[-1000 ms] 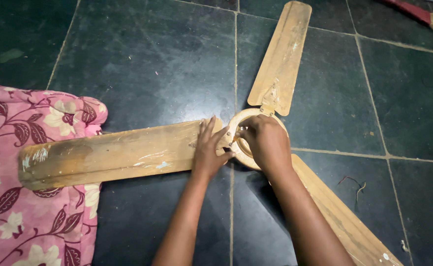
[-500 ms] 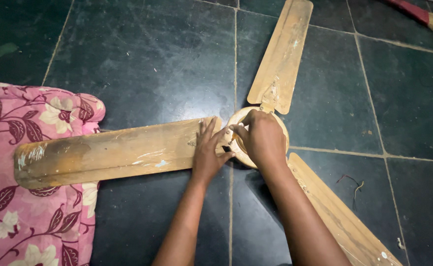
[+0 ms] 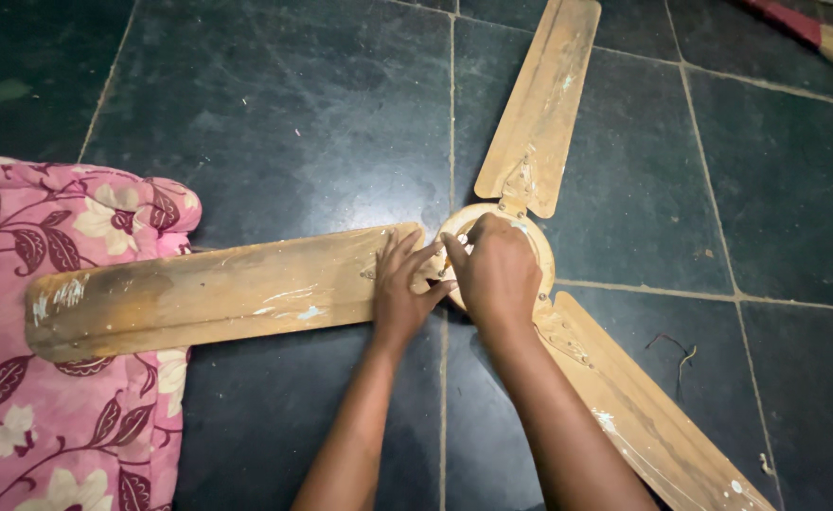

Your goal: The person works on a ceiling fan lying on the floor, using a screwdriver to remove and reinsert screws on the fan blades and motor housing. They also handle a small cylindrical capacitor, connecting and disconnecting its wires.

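A dusty tan ceiling fan lies flat on the dark tiled floor, its round hub in the middle with three blades. My left hand presses flat, fingers spread, on the inner end of the left blade. My right hand covers the hub, fingers curled at the joint between hub and left blade; what the fingertips pinch is hidden. A second blade points away from me. The third blade runs toward the lower right, under my right forearm.
A pink floral cloth lies at the left, under the outer end of the left blade. A broom shows at the top right corner. A small bit of wire lies on the tile right of the third blade.
Both hands stay at the hub and blade root with only slight finger shifts. The view has drifted a little; the fan has not moved.
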